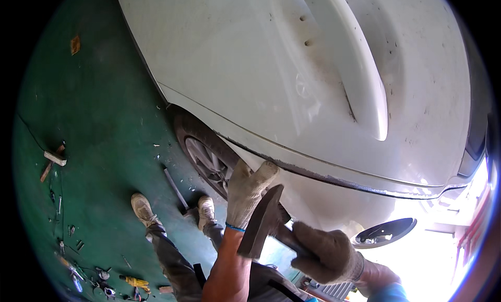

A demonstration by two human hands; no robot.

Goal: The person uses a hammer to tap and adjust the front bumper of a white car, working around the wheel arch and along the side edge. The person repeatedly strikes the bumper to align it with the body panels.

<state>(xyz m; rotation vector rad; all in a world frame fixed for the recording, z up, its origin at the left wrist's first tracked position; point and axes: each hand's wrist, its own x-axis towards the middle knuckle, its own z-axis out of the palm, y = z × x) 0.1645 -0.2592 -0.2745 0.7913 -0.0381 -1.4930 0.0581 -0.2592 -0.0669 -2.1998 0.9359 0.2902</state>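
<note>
My left hand (247, 194), in a pale knit glove, rests against the white fender (323, 197) beside the front wheel. Its thumb points right to the dark, chipped edge below the hood, apart from the fingers; the fingertips are partly hidden, and I make out no tool in it. The gloved right hand (330, 254) is closed around the handle of a hammer (262, 222). Its long dark head hangs in front of my left wrist and hides part of the fender behind it. Above both hands spreads the white hood (235, 77), with a raised scoop and several small dents.
Near my shoes (206, 210) another long-handled tool (176, 189) lies on the green floor (99, 114). The wheel (206, 156) is close to my left hand. A side mirror (385, 233) juts out at right. Several tools, including yellow-handled pliers (136, 282), are scattered lower left.
</note>
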